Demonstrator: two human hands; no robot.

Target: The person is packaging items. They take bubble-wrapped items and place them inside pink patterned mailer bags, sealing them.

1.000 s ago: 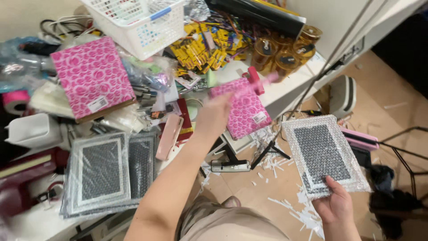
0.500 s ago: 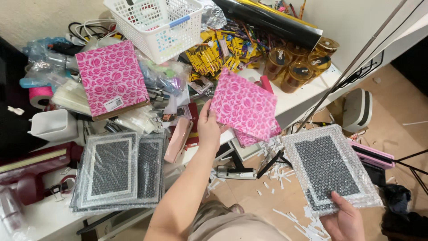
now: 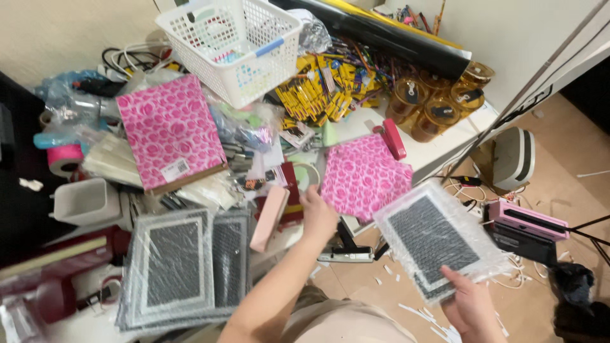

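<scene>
Since half a second ago the pink bag (image 3: 363, 176) has dropped lower and flatter over the table edge, and the bubble-wrapped panel (image 3: 434, 238) has swung in until its upper corner meets the bag's lower edge. The left hand (image 3: 318, 215) reaches forward from a long, nearly straight forearm, back of the hand up, fingers curled onto the bag's left edge and pinching it. The right hand (image 3: 469, 306) sits low near the body, palm turned inward, thumb on top of the panel's near corner and the other fingers hidden under it, so it grips the panel tilted over the floor. A second stack of wrapped panels (image 3: 181, 267) lies on the table (image 3: 438, 147) left of the forearm, near a white basket (image 3: 232, 44).
</scene>
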